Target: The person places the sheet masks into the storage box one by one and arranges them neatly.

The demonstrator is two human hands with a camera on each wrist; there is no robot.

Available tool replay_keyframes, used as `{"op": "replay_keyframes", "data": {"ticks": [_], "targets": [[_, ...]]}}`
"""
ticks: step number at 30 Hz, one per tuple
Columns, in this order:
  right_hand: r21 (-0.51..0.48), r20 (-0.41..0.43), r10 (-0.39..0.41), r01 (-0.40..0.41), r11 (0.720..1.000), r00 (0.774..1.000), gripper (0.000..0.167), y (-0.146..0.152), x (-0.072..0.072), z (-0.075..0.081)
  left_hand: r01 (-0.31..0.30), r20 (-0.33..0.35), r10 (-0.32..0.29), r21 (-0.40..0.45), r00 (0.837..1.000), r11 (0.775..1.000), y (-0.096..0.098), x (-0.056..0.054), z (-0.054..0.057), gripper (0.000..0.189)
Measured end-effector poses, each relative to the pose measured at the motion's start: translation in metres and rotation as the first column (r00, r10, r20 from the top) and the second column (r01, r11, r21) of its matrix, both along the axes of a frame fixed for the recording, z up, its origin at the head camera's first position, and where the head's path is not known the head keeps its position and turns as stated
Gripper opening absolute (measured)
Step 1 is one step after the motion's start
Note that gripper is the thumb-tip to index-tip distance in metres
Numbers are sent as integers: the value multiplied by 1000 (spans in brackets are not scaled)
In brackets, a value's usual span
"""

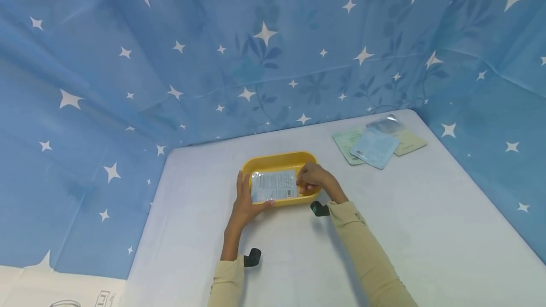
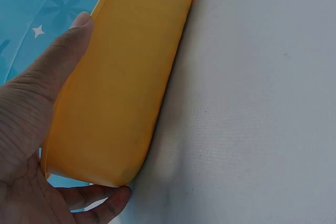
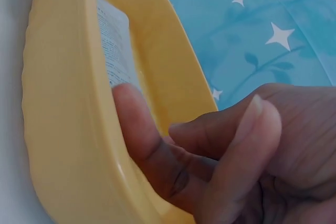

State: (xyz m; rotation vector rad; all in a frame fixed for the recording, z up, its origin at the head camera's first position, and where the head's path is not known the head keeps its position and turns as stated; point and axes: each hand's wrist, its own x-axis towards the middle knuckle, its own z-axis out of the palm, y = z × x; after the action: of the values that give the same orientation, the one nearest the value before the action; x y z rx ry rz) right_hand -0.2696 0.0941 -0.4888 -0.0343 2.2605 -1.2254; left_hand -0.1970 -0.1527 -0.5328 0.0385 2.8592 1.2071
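A yellow plastic tray (image 1: 273, 160) with rounded corners sits on the white table. Flat inside it lies a silvery-blue foil packet (image 1: 274, 185) with fine print and a barcode. My left hand (image 1: 245, 203) grips the tray's left end, thumb along the near rim and fingers around the side; the left wrist view shows this hand (image 2: 47, 114) against the outer wall. Reaching into the right end, my right hand (image 1: 311, 176) has bent fingers at the packet's right edge. In the right wrist view one fingertip (image 3: 128, 95) overlaps the packet (image 3: 115, 40); whether it is pinched I cannot tell.
At the back right of the table lie several flat packets overlapping: a green one (image 1: 345, 143), a light blue one (image 1: 375, 148) and a yellowish one (image 1: 409, 141) with a silvery part behind. A blue star-patterned curtain (image 1: 264, 84) hangs behind the table.
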Motion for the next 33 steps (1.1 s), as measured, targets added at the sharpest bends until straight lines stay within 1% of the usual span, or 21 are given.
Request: {"op": "replay_keyframes", "data": {"ticks": [3,8,14,19,24,26,31,33], "targets": [[-3,-12,-9,9,1000,1000,20,2,-1,-1,-1,-5,1,10,1000,1000,0,-1,0,122],[-25,-41,-16,15,1000,999,25,4,-1,-3,-2,-16,2,9,1000,1000,-1,-1,0,122],[-59,-74,2,-7,998,997,28,8,1,-5,-3,-7,3,9,1000,1000,-1,0,0,121],[-115,-82,-1,-8,993,997,32,11,3,-7,-6,9,6,6,1000,1000,0,1,1,121],[-168,-94,-19,3,986,995,37,15,5,-8,-4,-8,4,4,1000,1000,0,1,2,119],[-189,-101,-21,2,982,995,38,16,5,-9,-7,-3,7,2,1000,1000,1,1,1,120],[-230,-97,-44,21,973,994,38,19,5,-13,-12,11,12,-5,1000,1000,0,0,0,121],[-240,-87,-57,34,970,995,38,20,5,-15,-10,6,10,-8,1000,1000,0,0,0,121]]}}
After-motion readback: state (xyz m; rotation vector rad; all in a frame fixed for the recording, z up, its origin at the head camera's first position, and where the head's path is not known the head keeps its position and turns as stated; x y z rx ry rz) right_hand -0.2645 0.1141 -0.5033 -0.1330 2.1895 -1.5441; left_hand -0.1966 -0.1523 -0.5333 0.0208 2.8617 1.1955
